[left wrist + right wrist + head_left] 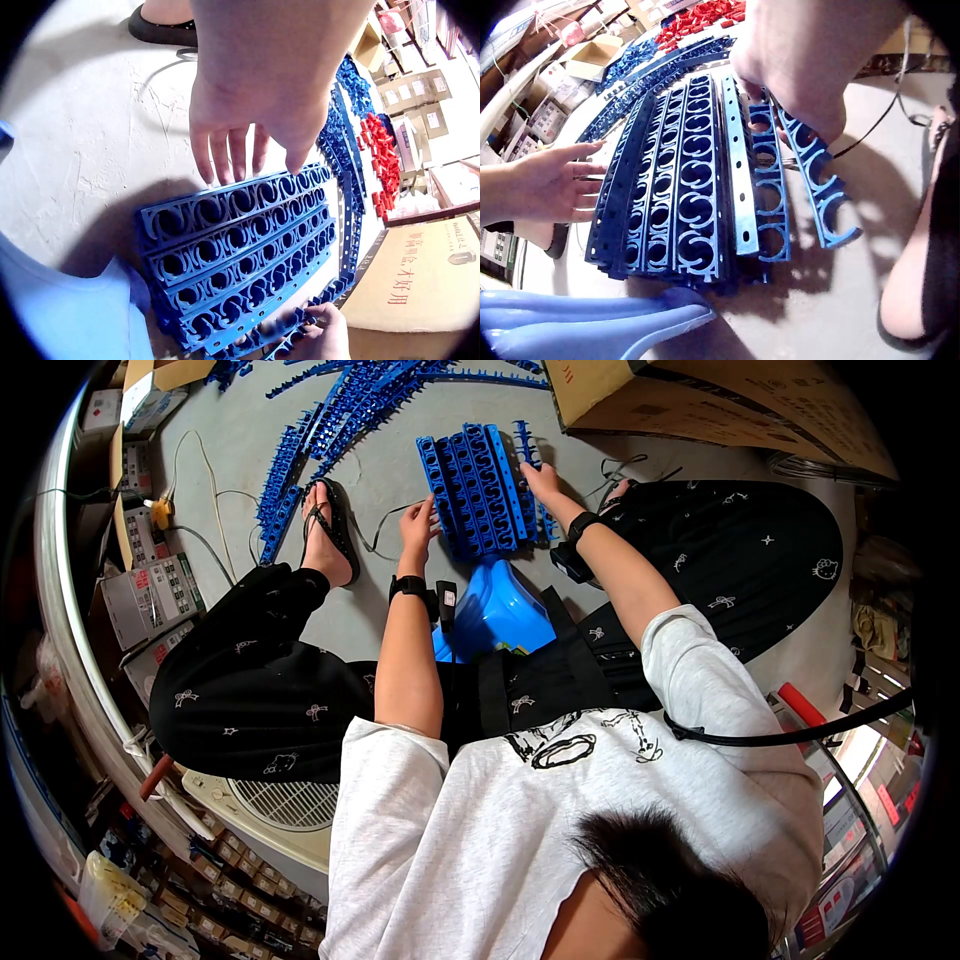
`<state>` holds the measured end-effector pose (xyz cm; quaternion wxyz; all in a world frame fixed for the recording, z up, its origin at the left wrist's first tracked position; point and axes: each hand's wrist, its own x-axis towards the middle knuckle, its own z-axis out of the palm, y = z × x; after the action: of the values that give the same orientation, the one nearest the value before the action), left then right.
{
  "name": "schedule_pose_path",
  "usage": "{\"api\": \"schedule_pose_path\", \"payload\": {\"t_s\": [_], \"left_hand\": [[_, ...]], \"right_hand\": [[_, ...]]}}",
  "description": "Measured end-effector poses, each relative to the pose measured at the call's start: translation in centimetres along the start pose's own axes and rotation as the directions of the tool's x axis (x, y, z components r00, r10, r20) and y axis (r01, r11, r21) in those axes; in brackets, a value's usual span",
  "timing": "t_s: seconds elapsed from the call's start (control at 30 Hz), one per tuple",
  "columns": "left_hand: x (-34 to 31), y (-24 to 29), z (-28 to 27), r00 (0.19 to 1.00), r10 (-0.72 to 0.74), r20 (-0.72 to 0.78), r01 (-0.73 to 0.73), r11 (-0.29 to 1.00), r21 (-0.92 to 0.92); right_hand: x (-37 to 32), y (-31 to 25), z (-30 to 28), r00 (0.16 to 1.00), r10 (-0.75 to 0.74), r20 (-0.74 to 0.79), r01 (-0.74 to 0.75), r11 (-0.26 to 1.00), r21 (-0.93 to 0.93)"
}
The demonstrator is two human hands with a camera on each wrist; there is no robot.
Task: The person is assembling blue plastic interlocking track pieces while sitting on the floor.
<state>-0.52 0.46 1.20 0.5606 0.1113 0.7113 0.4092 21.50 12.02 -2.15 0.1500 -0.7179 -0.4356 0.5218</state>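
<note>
A stack of blue slotted strips [470,495] lies on the floor between the legs. Beside its left edge is the left hand [417,528]; in the left wrist view that hand [251,112] has extended fingers, their tips at the edge of the stack [240,244]. On the other side the right hand [541,482] holds a loose blue strip [821,180], angled away from the stack. In the right wrist view the right hand [799,82] covers the strip's far end, and its fingertips are partly hidden. Another strip [769,195] stands between this one and the stack.
A smooth blue plastic object [500,610] sits just below the stack. More blue strips [345,420] spread across the floor beyond, with red pieces [382,161] nearby. A large cardboard box [720,410] stands at upper right; a sandalled foot [325,535] is at left.
</note>
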Motion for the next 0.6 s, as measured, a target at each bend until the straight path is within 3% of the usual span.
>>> {"api": "schedule_pose_path", "payload": {"t_s": [0.07, 0.1, 0.13, 0.17, 0.23, 0.27, 0.33, 0.47, 0.53, 0.57, 0.6], "left_hand": [[-0.1, 0.1, 0.0, 1.0, -0.003, -0.001, 0.003, 1.0, 0.0], [-0.2, 0.2, 0.1, 1.0, 0.0, -0.003, 0.0, 1.0, 0.004], [-0.1, 0.1, 0.0, 1.0, 0.004, -0.004, -0.004, 1.0, 0.007], [-0.1, 0.1, 0.0, 1.0, 0.002, -0.005, -0.002, 1.0, 0.007], [0.1, 0.0, 0.0, 1.0, -0.012, 0.012, 0.012, 1.0, 0.029], [0.1, -0.1, -0.1, 1.0, -0.013, 0.012, 0.012, 1.0, 0.029], [0.1, 0.0, -0.1, 1.0, -0.023, 0.016, 0.023, 0.999, 0.025], [0.0, 0.0, 0.0, 1.0, -0.026, 0.013, 0.025, 0.999, 0.025], [0.0, 0.0, 0.0, 1.0, -0.022, 0.009, 0.022, 0.999, 0.029], [0.0, 0.0, 0.0, 1.0, -0.024, 0.009, 0.023, 0.999, 0.03], [0.0, 0.0, 0.0, 1.0, -0.025, 0.014, 0.024, 0.999, 0.028]], "right_hand": [[-0.3, 0.0, 0.3, 0.999, 0.014, 0.053, -0.017, 0.998, 0.058], [1.5, 2.0, 1.9, 0.98, -0.121, -0.159, 0.111, 0.991, -0.07], [1.7, 2.4, 2.4, 0.898, -0.274, -0.343, 0.206, 0.953, -0.221], [2.1, 2.8, 2.4, 0.899, -0.273, -0.343, 0.205, 0.954, -0.221], [1.3, 1.5, 1.3, 0.977, -0.185, -0.106, 0.181, 0.982, -0.045], [1.1, 1.0, 1.0, 0.977, -0.184, -0.106, 0.181, 0.983, -0.045], [1.2, 0.4, 0.6, 1.0, -0.02, -0.009, 0.021, 0.992, 0.124], [0.0, -0.7, -0.3, 0.999, 0.021, -0.041, -0.013, 0.982, 0.188], [-1.0, -1.5, -0.1, 0.982, -0.012, -0.189, 0.051, 0.978, 0.201], [-1.8, -2.1, -0.4, 0.986, 0.085, -0.144, -0.051, 0.974, 0.223], [-1.7, -2.0, -0.5, 0.986, 0.085, -0.144, -0.052, 0.974, 0.222]]}}
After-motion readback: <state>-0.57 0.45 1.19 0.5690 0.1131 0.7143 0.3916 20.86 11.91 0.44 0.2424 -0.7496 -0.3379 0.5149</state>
